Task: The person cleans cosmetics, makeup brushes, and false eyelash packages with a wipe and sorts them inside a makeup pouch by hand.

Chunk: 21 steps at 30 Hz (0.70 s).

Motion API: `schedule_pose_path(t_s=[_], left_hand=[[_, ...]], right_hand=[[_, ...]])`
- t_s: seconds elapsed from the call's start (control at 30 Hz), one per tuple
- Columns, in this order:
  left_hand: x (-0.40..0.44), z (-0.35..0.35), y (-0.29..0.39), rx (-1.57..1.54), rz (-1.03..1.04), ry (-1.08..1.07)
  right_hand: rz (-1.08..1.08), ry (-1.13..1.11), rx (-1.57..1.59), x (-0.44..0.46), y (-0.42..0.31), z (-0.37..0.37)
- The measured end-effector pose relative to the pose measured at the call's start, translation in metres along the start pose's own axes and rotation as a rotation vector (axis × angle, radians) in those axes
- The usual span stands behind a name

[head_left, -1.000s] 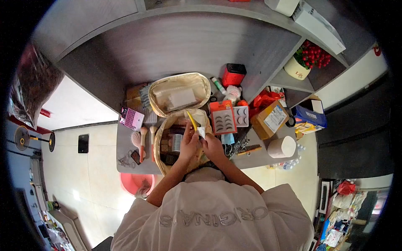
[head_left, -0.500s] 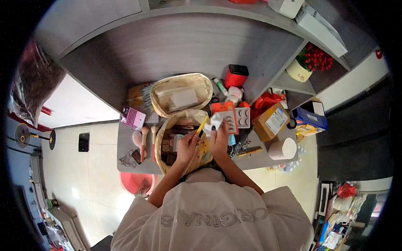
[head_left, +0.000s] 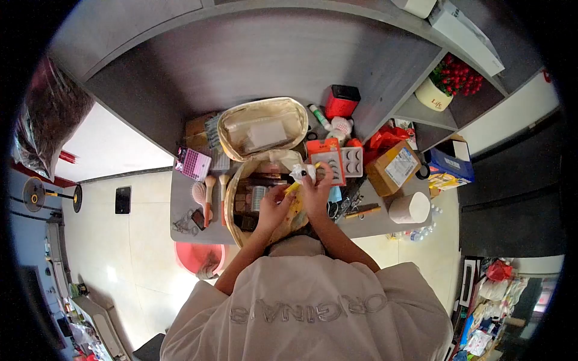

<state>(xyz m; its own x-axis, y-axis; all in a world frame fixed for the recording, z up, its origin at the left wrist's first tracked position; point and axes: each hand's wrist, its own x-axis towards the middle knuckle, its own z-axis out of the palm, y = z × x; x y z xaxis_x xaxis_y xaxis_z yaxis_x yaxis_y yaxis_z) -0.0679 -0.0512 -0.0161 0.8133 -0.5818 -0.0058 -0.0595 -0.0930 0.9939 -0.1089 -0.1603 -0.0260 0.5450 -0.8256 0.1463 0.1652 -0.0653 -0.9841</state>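
Item: my left hand (head_left: 275, 206), fingers pinched on a slim yellow object (head_left: 291, 188). Item: my right hand (head_left: 316, 192), fingers gripping crumpled white material (head_left: 299, 173) (tissue or wrapping, I cannot tell). Both above an open bag (head_left: 230, 201), near an orange lash box (head_left: 332, 155).

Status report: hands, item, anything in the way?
Left hand on yellow stick. Right hand holding white tissue. Nothing seen blocking; lash box just beyond.

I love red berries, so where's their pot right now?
In the head view, the pot stands at the upper right, on a shelf, higher in the picture than the cardboard box.
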Motion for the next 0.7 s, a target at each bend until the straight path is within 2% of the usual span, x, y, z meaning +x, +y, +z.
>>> schedule_pose_path(t_s=[0.03, 0.17, 0.2, 0.27, 0.3, 0.4, 0.5, 0.6, 0.7], left_hand=[[-0.001, 0.000, -0.002, -0.099, -0.071, -0.037], [-0.002, -0.002, 0.007, -0.377, -0.323, -0.117], [-0.001, -0.004, 0.008, -0.418, -0.380, -0.120], [-0.001, -0.009, 0.009, -0.704, -0.471, -0.151], [-0.001, -0.012, 0.008, -0.848, -0.515, -0.165], [0.003, -0.022, -0.007, -0.945, -0.678, -0.207], [0.002, -0.023, 0.001, -0.942, -0.653, -0.224], [0.000, -0.010, 0.002, -0.275, -0.254, -0.139], [-0.007, -0.004, 0.034, 0.258, 0.017, -0.011]], right_hand=[[0.021, 0.069, 0.097, 0.000, 0.000, 0.000], [0.189, -0.008, 0.106, -0.002, -0.022, 0.000], [0.303, -0.110, 0.158, -0.004, -0.025, -0.001], [0.531, -0.316, 0.262, -0.011, -0.029, -0.003], [0.514, -0.342, 0.244, -0.011, -0.029, -0.003], [0.465, -0.385, 0.202, -0.010, -0.031, 0.000], [0.335, -0.339, 0.062, -0.011, 0.009, -0.006], [0.314, -0.202, 0.119, -0.007, -0.043, -0.002], [0.302, -0.133, 0.143, 0.000, -0.018, -0.011]])
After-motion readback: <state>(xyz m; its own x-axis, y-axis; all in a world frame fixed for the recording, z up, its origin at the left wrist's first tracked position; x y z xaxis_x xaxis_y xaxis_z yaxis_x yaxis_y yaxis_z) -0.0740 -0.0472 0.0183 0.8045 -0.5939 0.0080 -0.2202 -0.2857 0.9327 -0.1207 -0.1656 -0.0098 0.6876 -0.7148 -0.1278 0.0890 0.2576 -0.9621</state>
